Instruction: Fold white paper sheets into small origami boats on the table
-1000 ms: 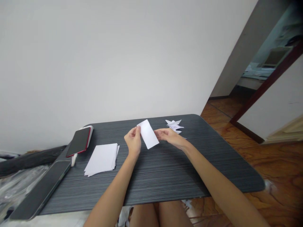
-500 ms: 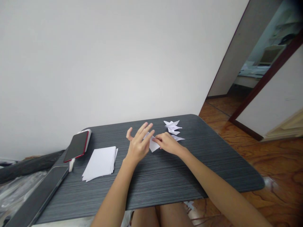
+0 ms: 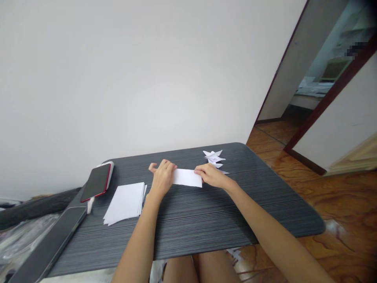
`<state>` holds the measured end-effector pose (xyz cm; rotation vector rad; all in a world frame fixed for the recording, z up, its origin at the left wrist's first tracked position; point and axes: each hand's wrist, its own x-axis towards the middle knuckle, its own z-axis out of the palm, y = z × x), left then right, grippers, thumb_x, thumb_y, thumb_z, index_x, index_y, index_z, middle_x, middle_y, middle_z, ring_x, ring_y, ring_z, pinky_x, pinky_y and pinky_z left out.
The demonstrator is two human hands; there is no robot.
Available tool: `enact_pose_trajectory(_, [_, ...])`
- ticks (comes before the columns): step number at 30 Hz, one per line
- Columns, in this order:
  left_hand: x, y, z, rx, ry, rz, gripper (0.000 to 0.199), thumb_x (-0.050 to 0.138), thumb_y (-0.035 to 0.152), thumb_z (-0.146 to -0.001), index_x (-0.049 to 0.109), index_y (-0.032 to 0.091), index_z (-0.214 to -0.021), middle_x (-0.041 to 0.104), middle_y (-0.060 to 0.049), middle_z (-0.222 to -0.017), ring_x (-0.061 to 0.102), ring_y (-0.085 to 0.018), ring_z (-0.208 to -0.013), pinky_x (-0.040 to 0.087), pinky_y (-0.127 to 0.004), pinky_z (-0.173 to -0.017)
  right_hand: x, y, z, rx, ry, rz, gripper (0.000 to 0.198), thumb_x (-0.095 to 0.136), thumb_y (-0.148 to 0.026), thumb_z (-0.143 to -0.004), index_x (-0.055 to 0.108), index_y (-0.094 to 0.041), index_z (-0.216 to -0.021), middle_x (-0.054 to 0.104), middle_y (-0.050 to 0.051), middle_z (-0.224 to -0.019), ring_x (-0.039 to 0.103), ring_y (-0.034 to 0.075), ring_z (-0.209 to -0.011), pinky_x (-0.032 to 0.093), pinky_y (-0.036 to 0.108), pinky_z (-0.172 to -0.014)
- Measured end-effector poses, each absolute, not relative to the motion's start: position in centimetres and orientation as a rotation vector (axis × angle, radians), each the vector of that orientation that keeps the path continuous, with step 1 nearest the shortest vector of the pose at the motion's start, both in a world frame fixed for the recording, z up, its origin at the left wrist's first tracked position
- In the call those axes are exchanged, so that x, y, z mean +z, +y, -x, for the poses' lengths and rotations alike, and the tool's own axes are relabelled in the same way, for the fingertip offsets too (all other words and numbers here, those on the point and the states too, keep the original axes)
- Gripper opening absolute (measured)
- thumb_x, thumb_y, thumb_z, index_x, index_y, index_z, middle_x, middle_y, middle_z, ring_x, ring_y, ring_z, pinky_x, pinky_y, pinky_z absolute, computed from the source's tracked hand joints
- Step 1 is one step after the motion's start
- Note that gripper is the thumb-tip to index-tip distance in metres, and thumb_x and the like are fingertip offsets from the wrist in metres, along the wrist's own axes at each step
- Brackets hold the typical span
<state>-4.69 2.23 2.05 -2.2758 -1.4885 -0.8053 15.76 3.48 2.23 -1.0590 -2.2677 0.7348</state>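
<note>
Between my hands a white sheet of paper (image 3: 187, 177), folded to a narrow rectangle, is held just above the dark table (image 3: 203, 228). My left hand (image 3: 163, 175) pinches its left end, with the little finger sticking out to the side. At the other end, the thumb and fingers of my right hand (image 3: 209, 174) grip the upper right corner. Several folded white paper figures (image 3: 214, 157) with pointed tips lie just beyond my right hand, which partly hides the nearest one.
A stack of white paper (image 3: 125, 202) lies left of my left arm. Farther left are a dark tablet with a red edge (image 3: 97, 181) on a white object and a long dark case (image 3: 51, 243) along the table's side. A white wall (image 3: 165, 78) rises behind the table.
My left hand, open with fingers spread half a second ago, has closed on the paper's left end. The paper has turned from a tilted position to a nearly level strip.
</note>
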Motion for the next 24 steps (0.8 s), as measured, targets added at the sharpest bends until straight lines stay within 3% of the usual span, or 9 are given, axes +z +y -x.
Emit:
enact_pose_trajectory(5, [2.6,2.7,6.5,-1.158,-1.797,1.877,0.022,0.033,0.017,-0.084,0.053,0.015,-0.075,0.06,-0.006,-0.076,0.052,-0.018,-0.08,0.022,-0.038,-0.078,2.1,4.1,-17.0,0.68,-2.311,1.127,0.028,0.039,-0.02,-0.08,0.056,-0.013,-0.06,0.052,0.0,-0.053,0.045,0.01,-0.051,0.028,0.021,-0.05])
enact_pose_trajectory(9, [3.1,1.6,4.5,-1.082,-1.418,2.621,0.019,0.039,0.021,-0.083,0.057,0.017,-0.088,0.061,-0.005,-0.09,0.053,-0.016,-0.087,0.031,-0.03,-0.078,1.9,3.5,-16.6,0.635,-2.378,1.084,0.025,0.043,-0.025,-0.08,0.059,-0.014,-0.064,0.054,0.0,-0.054,0.044,0.01,-0.05,0.027,0.021,-0.05])
enact_pose_trajectory(12, [2.6,1.2,2.8,-0.996,-1.372,2.925,0.019,0.042,0.021,-0.08,0.061,0.017,-0.081,0.063,-0.005,-0.081,0.055,-0.015,-0.075,0.037,-0.026,-0.069,1.9,3.5,-16.0,0.668,-2.258,1.015,0.022,0.047,-0.029,-0.078,0.06,-0.014,-0.068,0.057,0.001,-0.059,0.048,0.011,-0.056,0.03,0.022,-0.054])
enact_pose_trajectory(15, [1.8,1.6,2.1,-1.358,-1.672,2.839,0.017,0.047,0.024,-0.077,0.061,0.015,-0.076,0.063,-0.004,-0.07,0.054,-0.013,-0.06,0.04,-0.024,-0.058,1.9,3.9,-15.3,0.802,-1.854,0.962,0.021,0.051,-0.033,-0.075,0.059,-0.014,-0.072,0.06,0.003,-0.068,0.052,0.012,-0.062,0.036,0.023,-0.057])
enact_pose_trajectory(18, [1.2,2.1,2.0,-1.913,-1.976,2.604,0.018,0.052,0.029,-0.073,0.058,0.012,-0.076,0.059,-0.002,-0.059,0.051,-0.011,-0.045,0.04,-0.022,-0.044,1.8,4.3,-14.8,1.079,-1.522,0.908,0.028,0.053,-0.038,-0.072,0.057,-0.013,-0.084,0.061,0.003,-0.07,0.05,0.009,-0.053,0.037,0.022,-0.051])
enact_pose_trajectory(21, [1.1,2.1,1.9,-2.288,-2.017,2.447,0.02,0.055,0.032,-0.07,0.054,0.013,-0.075,0.055,0.001,-0.052,0.048,-0.009,-0.036,0.038,-0.02,-0.036,1.5,4.2,-14.5,1.309,-1.535,0.868,0.03,0.06,-0.035,-0.066,0.059,-0.012,-0.085,0.061,0.001,-0.061,0.046,0.007,-0.044,0.036,0.021,-0.044])
enact_pose_trajectory(24, [1.7,1.6,1.7,-2.42,-1.954,2.467,0.022,0.056,0.033,-0.07,0.052,0.012,-0.076,0.053,0.003,-0.048,0.048,-0.009,-0.033,0.038,-0.019,-0.033,1.3,3.9,-14.4,1.357,-1.536,0.865,0.029,0.062,-0.031,-0.065,0.061,-0.01,-0.085,0.056,-0.002,-0.047,0.044,0.007,-0.037,0.034,0.02,-0.039])
